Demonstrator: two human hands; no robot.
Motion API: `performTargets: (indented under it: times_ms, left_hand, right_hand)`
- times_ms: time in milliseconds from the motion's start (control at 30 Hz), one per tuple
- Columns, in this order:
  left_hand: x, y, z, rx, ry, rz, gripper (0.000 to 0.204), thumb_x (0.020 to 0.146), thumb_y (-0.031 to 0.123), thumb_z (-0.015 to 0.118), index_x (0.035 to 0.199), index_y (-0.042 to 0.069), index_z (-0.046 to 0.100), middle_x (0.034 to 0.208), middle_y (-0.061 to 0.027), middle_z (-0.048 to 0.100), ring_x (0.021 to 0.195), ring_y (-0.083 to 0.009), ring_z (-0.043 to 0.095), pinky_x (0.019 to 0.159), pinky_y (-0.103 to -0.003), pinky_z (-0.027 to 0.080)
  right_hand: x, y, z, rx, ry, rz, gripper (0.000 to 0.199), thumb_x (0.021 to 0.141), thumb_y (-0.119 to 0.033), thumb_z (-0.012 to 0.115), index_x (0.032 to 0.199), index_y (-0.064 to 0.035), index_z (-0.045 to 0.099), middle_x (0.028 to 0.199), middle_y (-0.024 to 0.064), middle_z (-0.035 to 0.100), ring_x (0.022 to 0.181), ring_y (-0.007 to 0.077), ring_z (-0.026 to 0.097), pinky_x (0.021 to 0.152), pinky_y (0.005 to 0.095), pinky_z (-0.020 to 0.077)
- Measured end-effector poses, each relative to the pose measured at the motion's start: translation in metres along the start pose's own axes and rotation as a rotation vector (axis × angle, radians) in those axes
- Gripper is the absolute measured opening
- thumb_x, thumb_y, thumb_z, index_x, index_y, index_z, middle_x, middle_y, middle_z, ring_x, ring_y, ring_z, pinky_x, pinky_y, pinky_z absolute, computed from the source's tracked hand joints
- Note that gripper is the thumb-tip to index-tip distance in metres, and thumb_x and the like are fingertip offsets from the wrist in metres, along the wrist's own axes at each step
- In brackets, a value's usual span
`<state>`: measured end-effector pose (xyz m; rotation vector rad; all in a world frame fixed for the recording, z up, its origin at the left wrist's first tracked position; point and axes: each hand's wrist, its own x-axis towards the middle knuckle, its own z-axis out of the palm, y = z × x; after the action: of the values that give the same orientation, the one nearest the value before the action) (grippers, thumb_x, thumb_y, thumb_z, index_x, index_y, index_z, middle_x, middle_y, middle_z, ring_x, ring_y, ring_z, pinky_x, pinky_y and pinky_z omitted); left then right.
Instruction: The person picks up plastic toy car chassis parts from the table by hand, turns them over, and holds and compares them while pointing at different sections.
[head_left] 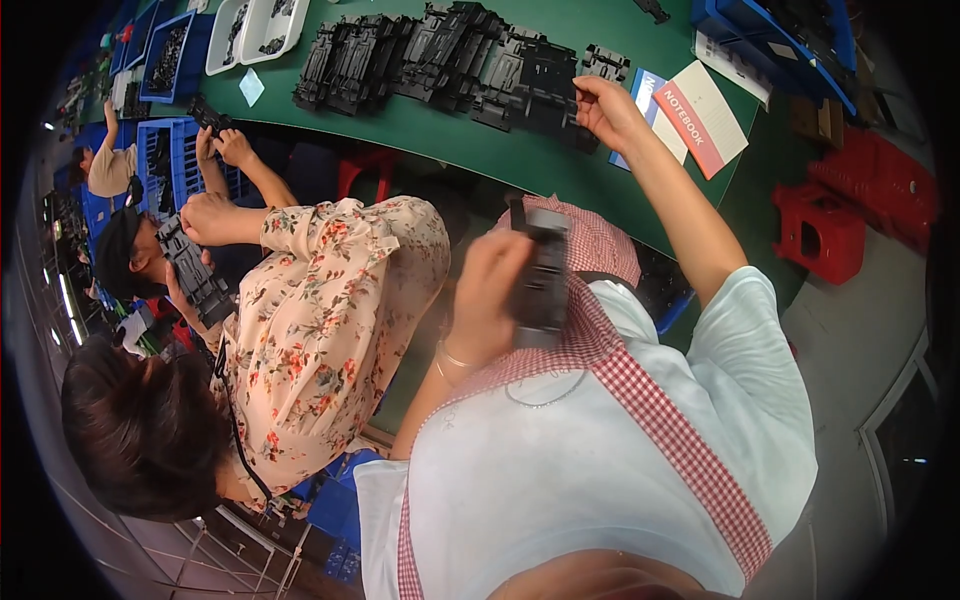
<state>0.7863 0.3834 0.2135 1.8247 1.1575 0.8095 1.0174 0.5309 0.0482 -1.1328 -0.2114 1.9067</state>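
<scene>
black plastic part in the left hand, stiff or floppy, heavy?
The black plastic part looks rigid: it keeps a flat shape in the left hand. Probably light, since one hand holds it up. Its ribbed surface likely aids grip.

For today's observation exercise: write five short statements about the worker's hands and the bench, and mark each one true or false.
1. The left hand holds a black plastic part. True.
2. The right hand rests in the lap. False: it reaches to the black parts on the bench.
3. The bench top is green. True.
4. The stool on the floor is blue. False: it is red.
5. A co-worker in a floral blouse sits to the person's left. True.
</scene>
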Motion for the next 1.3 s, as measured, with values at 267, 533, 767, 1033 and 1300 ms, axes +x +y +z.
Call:
performTargets:
  times_ms: [267,533,767,1033,1300]
  left_hand:
    - [0.004,-0.008,0.000,-0.569,0.388,-0.342,0.059,0.082,0.019,0.058,0.131,-0.003,0.035,0.114,-0.0102,0.052,0.104,-0.0179,0.050,0.092,-0.031,0.040]
    - [0.023,-0.002,-0.007,-0.988,0.280,-0.529,0.068,0.082,0.032,0.053,0.135,-0.002,0.028,0.132,-0.0145,0.042,0.103,-0.0202,0.053,0.091,-0.036,0.044]
    - [0.016,-0.010,-0.008,-1.119,0.179,-0.631,0.069,0.080,0.035,0.054,0.132,-0.004,0.032,0.135,-0.0138,0.039,0.097,-0.0193,0.056,0.085,-0.034,0.048]
    - [0.018,-0.001,-0.004,-1.046,0.242,-0.576,0.068,0.079,0.036,0.056,0.129,-0.005,0.036,0.127,-0.0138,0.045,0.099,-0.0187,0.056,0.083,-0.032,0.048]
    - [0.017,0.001,-0.005,-1.052,0.287,-0.589,0.064,0.081,0.032,0.056,0.129,-0.005,0.036,0.127,-0.0154,0.046,0.101,-0.0218,0.055,0.087,-0.034,0.046]
  right_hand:
    - [-0.037,-0.005,0.024,-0.092,-0.115,-0.048,0.011,0.088,-0.013,0.051,0.082,-0.0056,0.056,0.070,0.0004,0.055,0.059,0.0082,0.052,0.052,0.0220,0.0457]
    - [-0.073,-0.008,0.051,-0.143,-0.113,-0.080,0.011,0.088,-0.014,0.049,0.083,-0.0053,0.052,0.071,0.0007,0.054,0.058,0.0068,0.052,0.048,0.0199,0.0449]
    - [-0.090,-0.006,0.065,-0.206,-0.095,-0.198,0.011,0.090,-0.019,0.050,0.086,-0.0095,0.052,0.074,-0.0051,0.052,0.066,0.0031,0.048,0.059,0.0183,0.0384]
    - [-0.092,-0.006,0.075,-0.223,-0.090,-0.225,0.009,0.091,-0.020,0.051,0.093,-0.0113,0.054,0.075,-0.0081,0.052,0.066,0.0007,0.044,0.060,0.0177,0.0345]
    - [-0.093,-0.002,0.082,-0.142,-0.080,-0.218,0.020,0.090,-0.017,0.052,0.105,-0.0039,0.048,0.075,-0.0041,0.052,0.067,0.0017,0.047,0.060,0.0178,0.0386]
